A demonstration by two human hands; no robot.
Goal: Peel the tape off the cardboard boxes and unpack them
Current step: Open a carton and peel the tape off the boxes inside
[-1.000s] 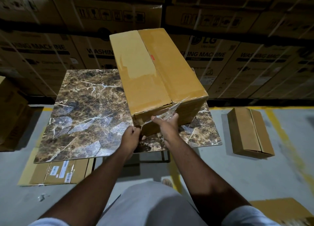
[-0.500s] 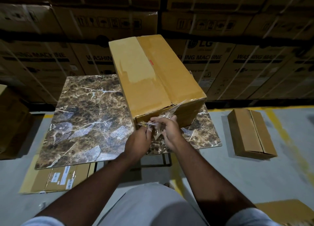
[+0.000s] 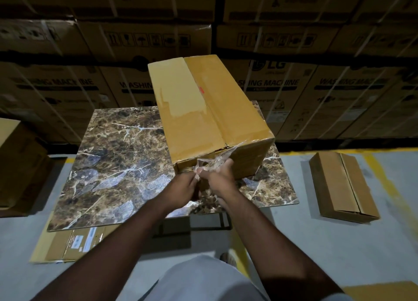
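Observation:
A long tan cardboard box (image 3: 203, 110) lies on the marble-patterned table (image 3: 113, 165), its top flaps shut along a centre seam. A crumpled strip of clear tape (image 3: 217, 159) hangs off the box's near end. My right hand (image 3: 218, 176) grips the tape at that end. My left hand (image 3: 181, 190) is right beside it, fingers pinching the loose tail of the same tape. Both hands sit against the near end face of the box.
A smaller shut cardboard box (image 3: 341, 185) lies on the grey floor to the right. Flattened cardboard (image 3: 74, 244) lies under the table's left front. Another box (image 3: 18, 165) stands at far left. Stacked washing-machine cartons (image 3: 316, 86) wall off the back.
My left hand moved right and up from the table edge to join the right hand on the tape. The tape has bunched up between both hands.

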